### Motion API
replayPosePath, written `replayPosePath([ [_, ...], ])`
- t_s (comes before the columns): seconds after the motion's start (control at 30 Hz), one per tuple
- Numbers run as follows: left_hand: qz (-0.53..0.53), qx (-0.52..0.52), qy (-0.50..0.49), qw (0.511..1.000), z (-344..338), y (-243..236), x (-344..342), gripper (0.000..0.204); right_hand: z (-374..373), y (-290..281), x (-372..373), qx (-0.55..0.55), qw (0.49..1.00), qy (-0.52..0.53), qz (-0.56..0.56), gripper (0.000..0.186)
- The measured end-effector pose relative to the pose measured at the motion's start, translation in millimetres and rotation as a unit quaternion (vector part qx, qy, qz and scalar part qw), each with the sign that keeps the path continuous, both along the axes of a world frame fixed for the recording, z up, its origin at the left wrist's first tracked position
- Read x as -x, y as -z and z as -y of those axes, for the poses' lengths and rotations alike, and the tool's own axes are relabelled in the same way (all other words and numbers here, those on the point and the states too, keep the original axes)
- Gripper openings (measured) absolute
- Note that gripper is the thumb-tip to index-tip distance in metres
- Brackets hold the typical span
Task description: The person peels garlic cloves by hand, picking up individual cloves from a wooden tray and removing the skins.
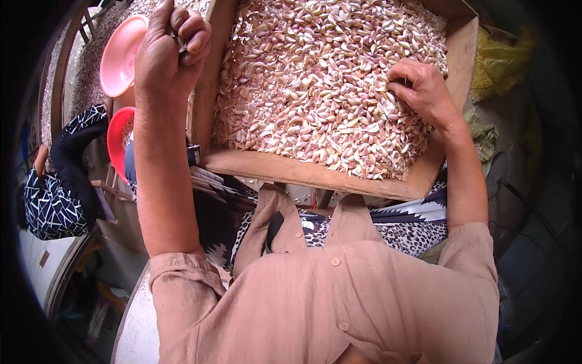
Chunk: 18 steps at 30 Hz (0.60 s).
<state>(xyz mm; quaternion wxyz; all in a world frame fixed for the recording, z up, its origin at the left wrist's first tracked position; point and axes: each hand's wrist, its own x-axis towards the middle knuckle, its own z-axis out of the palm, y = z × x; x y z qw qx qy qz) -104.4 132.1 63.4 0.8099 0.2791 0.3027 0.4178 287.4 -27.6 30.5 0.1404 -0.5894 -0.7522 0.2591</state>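
The left forearm rises straight up the picture, its left hand [171,45] curled into a loose fist above the left rim of the wooden tray [315,173]; the fingers are closed on something small that I cannot make out. The right arm reaches forward, and the right hand [418,88] rests palm down on the heap of garlic cloves [315,79] filling the tray, fingers bent and pinching among them. Two pink bowls [121,54] sit left of the tray.
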Motion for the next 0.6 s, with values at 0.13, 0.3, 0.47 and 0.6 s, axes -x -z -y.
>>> replayPosePath([
  [0.13,-0.002,-0.003,0.000,1.000,7,-4,2,0.048,3,8,40,-0.042,0.997,-0.051,-0.045,0.012],
  [0.3,0.037,0.017,0.045,0.998,8,5,-7,0.049,28,26,90,-0.041,0.982,-0.184,-0.005,0.005],
  [0.47,0.035,0.064,0.023,0.997,18,14,-26,0.049,32,38,100,-0.061,0.978,-0.201,-0.019,0.006],
  [0.6,0.007,0.097,0.008,0.995,26,14,-42,0.044,35,43,104,-0.066,0.978,-0.196,0.000,0.012],
])
